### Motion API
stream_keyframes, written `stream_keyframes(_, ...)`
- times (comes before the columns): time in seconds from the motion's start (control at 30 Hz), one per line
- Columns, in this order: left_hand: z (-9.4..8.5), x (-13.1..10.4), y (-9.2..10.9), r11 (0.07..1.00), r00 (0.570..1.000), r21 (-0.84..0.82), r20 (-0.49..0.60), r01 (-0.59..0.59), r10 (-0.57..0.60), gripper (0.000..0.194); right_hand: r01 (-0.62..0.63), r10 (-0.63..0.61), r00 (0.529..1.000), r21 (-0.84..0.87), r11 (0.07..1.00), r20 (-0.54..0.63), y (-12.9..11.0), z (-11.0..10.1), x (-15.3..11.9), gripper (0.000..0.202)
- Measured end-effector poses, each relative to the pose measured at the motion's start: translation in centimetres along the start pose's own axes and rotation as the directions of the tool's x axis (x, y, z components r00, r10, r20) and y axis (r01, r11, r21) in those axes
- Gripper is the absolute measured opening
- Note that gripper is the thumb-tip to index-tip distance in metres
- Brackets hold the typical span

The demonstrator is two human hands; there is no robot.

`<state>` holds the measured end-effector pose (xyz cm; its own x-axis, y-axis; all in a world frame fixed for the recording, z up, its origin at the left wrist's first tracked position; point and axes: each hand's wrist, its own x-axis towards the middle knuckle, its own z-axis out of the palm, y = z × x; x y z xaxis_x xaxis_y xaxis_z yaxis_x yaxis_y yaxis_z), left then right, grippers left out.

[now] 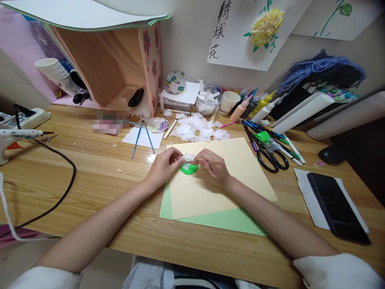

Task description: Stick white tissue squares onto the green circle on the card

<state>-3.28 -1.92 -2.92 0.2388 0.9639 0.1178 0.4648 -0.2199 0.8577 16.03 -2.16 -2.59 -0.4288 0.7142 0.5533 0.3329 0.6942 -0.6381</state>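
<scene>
Green-and-white craft piece (pixel 189 171) above cream sheet (pixel 210 192), likely light, flimsy, best taken by rim; left hand (pixel 163 166) pinching its edge, right hand (pixel 215 169) gripping thin stick (pixel 219 163).

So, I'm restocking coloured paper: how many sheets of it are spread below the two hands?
2 that I can see: a cream sheet on top, and a green sheet beneath, showing along its lower edge. More may be hidden underneath.

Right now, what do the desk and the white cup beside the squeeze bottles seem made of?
Desk: wood or wood laminate, semi-gloss; striped grain and reflections show.
Cup: probably matte paper, given its plain white wall and rounded rim.
</scene>
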Motion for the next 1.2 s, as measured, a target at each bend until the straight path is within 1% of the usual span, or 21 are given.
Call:
stream_keyframes(0.1,0.0,0.1,-0.1,1.0,1.0,0.0,-0.006,0.011,-0.011,0.019,-0.012,0.012,1.0,0.002,1.0,0.002,0.0,0.0,0.1,0.033)
stream_keyframes(0.23,-0.1,0.1,0.0,0.999,0.999,0.014,-0.012,0.031,-0.031,0.02,0.003,-0.003,1.0,-0.016,1.0,-0.003,0.1,0.1,0.2,0.031)
stream_keyframes(0.33,-0.2,0.0,0.1,0.998,0.999,0.041,-0.02,0.041,-0.04,0.023,-0.028,0.028,1.0,-0.041,0.999,0.001,0.2,0.2,0.5,0.032)
stream_keyframes(0.37,-0.2,0.0,0.1,0.998,0.999,0.05,-0.02,0.044,-0.043,0.024,-0.058,0.058,0.998,-0.048,0.997,0.004,0.2,0.3,0.7,0.034)
stream_keyframes(0.43,-0.2,0.0,0.0,0.997,0.999,0.06,-0.015,0.046,-0.045,0.026,-0.162,0.162,0.987,-0.038,0.986,-0.001,0.1,0.5,1.4,0.037)
stream_keyframes(0.53,-0.2,0.0,0.0,0.998,0.999,0.047,0.001,0.041,-0.041,0.026,-0.338,0.339,0.941,0.033,0.941,-0.013,-0.2,0.8,2.5,0.042)
stream_keyframes(0.6,-0.3,0.0,0.1,0.999,0.999,0.037,0.01,0.04,-0.04,0.026,-0.376,0.379,0.925,0.083,0.923,-0.023,-0.3,1.0,2.8,0.043)
stream_keyframes(0.7,-0.3,-0.1,0.1,0.999,0.999,0.037,0.015,0.04,-0.04,0.026,-0.322,0.33,0.942,0.117,0.94,-0.058,-0.5,0.9,2.4,0.044)
stream_keyframes(0.83,-0.3,0.0,0.2,0.998,0.999,0.053,0.018,0.044,-0.045,0.026,-0.225,0.231,0.968,0.071,0.972,-0.099,-0.5,0.8,1.5,0.043)
stream_keyframes(0.93,-0.3,0.0,0.2,0.997,0.999,0.058,0.011,0.043,-0.044,0.026,-0.183,0.186,0.979,0.043,0.982,-0.084,-0.3,0.9,1.3,0.041)
stream_keyframes(1.07,-0.3,0.0,0.3,0.998,0.999,0.059,0.007,0.038,-0.038,0.026,-0.122,0.122,0.992,0.005,0.993,-0.026,-0.2,1.0,1.5,0.039)
stream_keyframes(1.2,-0.4,0.0,0.4,0.998,0.999,0.058,0.013,0.039,-0.04,0.026,-0.091,0.088,0.995,-0.045,0.995,-0.049,-0.1,1.0,1.5,0.037)
